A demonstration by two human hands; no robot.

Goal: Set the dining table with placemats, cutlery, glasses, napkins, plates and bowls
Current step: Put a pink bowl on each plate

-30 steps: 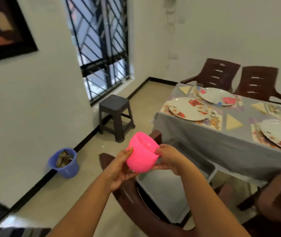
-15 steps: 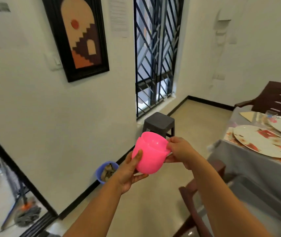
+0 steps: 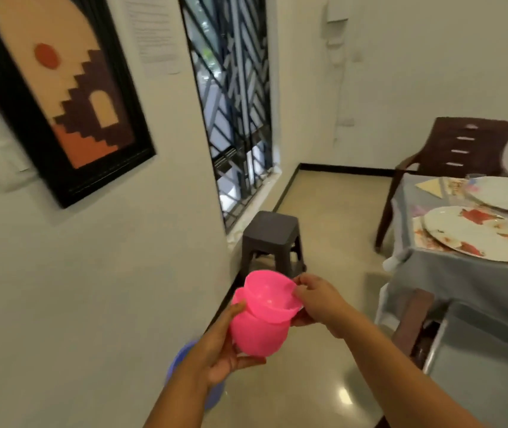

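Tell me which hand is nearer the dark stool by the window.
Right. The right hand pinches the pink bowls' rim just below the stool; the left hand grips them lower, farther away.

Soft daylight from barred window (image 3: 234,118), glare spot on floor (image 3: 343,396), motion blur, wide-angle edge bending

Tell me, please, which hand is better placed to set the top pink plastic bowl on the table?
Right, probably: the right hand already pinches the top pink plastic bowl's rim and is nearer the grey-clothed table; the left hand holds the lower bowl.
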